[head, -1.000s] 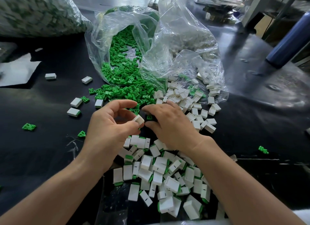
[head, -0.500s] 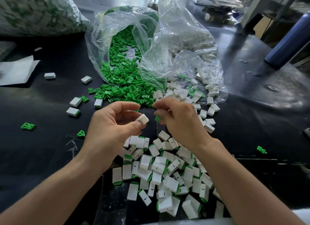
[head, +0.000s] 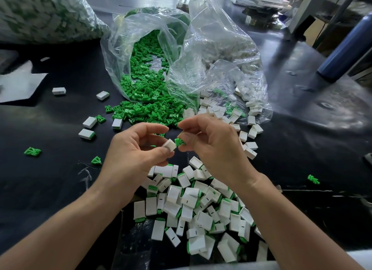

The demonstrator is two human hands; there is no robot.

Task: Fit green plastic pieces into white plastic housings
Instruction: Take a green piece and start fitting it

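left hand [head: 136, 149] pinches white housing [head: 169, 145] between thumb and fingers | right hand [head: 211, 143] pinches green piece [head: 179, 142], just touching the housing's right end | both held above black table [head: 302, 159] | finished pile [head: 197, 207] near | green pieces bag [head: 145, 54] far

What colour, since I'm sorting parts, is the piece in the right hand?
Green; the piece in the right hand shows best in the head view.
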